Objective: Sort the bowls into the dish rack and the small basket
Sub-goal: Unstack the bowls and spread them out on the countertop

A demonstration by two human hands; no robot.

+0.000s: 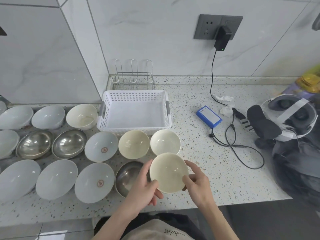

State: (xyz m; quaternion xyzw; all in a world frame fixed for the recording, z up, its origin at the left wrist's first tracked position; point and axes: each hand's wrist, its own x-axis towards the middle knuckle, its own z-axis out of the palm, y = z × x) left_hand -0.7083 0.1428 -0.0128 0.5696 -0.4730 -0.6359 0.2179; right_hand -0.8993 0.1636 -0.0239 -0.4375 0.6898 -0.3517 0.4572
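A cream bowl (168,172) is lifted a little above the counter near its front edge. My left hand (142,187) grips its left rim and my right hand (197,183) grips its right rim, thumb inside. Behind it stand two more cream bowls (133,143) (165,142). Beyond them the white perforated basket (134,96) sits with nothing in it. The wire dish rack (133,80) stands in the corner behind the basket. A steel bowl (128,177) lies partly hidden under my left hand.
Several white, cream and steel bowls fill the counter's left half in three rows. To the right lie a blue battery pack (209,116), a looped black cable (242,149), crumpled tissue (223,98) and a white headset (285,116). A charger (222,38) hangs from the wall socket.
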